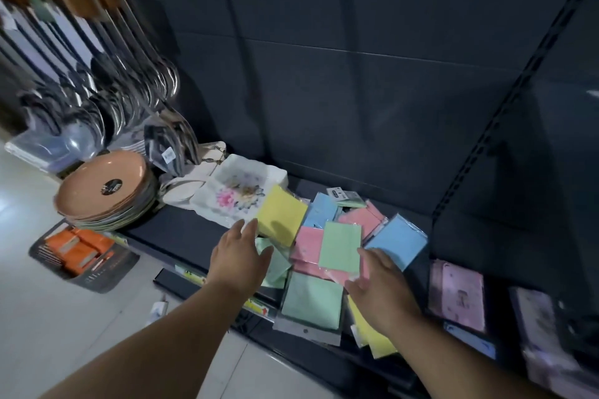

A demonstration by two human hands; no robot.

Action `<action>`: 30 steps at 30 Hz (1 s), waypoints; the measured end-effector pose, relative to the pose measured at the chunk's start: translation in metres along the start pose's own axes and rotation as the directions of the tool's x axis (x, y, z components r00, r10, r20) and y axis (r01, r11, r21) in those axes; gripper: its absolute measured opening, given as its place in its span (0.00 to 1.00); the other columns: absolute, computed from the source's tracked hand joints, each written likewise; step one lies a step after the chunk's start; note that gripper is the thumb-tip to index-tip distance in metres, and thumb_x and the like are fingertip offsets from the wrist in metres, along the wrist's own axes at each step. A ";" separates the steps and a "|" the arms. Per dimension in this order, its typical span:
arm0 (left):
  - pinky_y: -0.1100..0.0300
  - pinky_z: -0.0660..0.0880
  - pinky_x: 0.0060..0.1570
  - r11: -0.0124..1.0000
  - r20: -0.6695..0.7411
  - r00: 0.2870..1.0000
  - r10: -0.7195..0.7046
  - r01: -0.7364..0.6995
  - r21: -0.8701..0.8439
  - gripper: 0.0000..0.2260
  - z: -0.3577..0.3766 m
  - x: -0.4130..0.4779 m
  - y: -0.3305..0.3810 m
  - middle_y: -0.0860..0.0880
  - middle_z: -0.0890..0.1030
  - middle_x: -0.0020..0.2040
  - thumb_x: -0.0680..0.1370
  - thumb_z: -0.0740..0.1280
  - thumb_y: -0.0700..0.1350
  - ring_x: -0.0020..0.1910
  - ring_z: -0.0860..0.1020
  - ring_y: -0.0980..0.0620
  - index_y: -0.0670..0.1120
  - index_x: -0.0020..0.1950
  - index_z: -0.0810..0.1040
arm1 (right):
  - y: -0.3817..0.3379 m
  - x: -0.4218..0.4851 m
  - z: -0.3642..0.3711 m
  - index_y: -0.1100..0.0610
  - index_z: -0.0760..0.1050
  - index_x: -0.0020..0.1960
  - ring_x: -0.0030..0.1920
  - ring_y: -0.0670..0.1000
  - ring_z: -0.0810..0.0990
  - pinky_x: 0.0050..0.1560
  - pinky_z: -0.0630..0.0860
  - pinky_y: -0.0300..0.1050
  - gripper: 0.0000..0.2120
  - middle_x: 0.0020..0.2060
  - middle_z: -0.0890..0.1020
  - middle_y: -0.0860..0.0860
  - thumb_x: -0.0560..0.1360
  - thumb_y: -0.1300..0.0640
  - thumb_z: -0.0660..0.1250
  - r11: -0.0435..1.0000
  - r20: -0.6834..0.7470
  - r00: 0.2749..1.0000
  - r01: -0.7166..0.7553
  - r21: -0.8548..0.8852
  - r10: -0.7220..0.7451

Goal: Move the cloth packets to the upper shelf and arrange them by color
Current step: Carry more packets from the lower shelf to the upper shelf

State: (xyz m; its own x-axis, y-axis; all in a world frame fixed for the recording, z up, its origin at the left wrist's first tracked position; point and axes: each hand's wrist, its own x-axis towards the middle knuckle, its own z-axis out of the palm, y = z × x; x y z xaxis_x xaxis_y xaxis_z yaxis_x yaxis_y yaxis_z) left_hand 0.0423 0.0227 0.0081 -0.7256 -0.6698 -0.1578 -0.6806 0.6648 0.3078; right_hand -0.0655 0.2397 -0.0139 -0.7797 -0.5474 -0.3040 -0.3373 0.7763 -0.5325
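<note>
A heap of cloth packets (340,244) lies on a low dark shelf (181,230), each flat, square and sealed in a glossy clear sleeve. I count two yellow packets (282,215), two blue packets (397,240), at least three green packets (312,300) and at least two pink packets (309,243), overlapping at odd angles. The left hand (240,253) hovers open, fingers straight, over a pale green packet just beside the upper yellow one. The right hand (379,285) is open too, fingers spread at the edge of the pile; contact is unclear. To the left stand a stack of round orange plates (103,191) and one floral square dish (240,191).
</note>
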 end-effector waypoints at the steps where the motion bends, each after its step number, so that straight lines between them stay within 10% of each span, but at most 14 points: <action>1: 0.52 0.57 0.72 1.000 0.000 1.000 0.000 0.000 0.000 0.29 0.001 0.005 0.001 0.47 0.57 0.78 0.79 0.59 0.57 0.75 0.57 0.47 0.50 0.77 0.55 | 0.001 0.002 0.003 0.49 0.56 0.77 0.76 0.49 0.57 0.72 0.57 0.40 0.31 0.77 0.55 0.47 0.78 0.46 0.63 1.000 -0.001 1.000 0.003 -0.005 -0.003; 18: 0.53 0.63 0.69 0.988 0.003 0.991 0.130 -0.130 -0.086 0.32 0.026 0.077 0.008 0.45 0.61 0.73 0.75 0.71 0.49 0.70 0.64 0.44 0.47 0.75 0.61 | -0.016 0.046 0.029 0.42 0.53 0.77 0.78 0.54 0.44 0.77 0.48 0.49 0.39 0.78 0.42 0.44 0.72 0.36 0.66 0.996 -0.001 1.000 -0.029 -0.081 0.029; 30: 0.57 0.69 0.39 0.958 -0.054 0.980 0.191 -0.198 -0.208 0.20 0.017 0.079 0.006 0.46 0.80 0.45 0.79 0.63 0.40 0.40 0.73 0.49 0.48 0.70 0.65 | -0.023 0.051 0.045 0.44 0.58 0.76 0.77 0.51 0.53 0.73 0.60 0.46 0.27 0.79 0.48 0.46 0.79 0.46 0.62 0.988 -0.047 0.999 -0.023 -0.150 0.016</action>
State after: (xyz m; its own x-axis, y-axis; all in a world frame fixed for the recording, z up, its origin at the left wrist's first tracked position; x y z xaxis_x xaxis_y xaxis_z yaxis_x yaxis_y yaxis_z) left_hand -0.0209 -0.0207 -0.0182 -0.8359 -0.5471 -0.0450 -0.4868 0.7009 0.5213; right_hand -0.0740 0.1798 -0.0531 -0.8089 -0.5194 -0.2754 -0.3943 0.8268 -0.4011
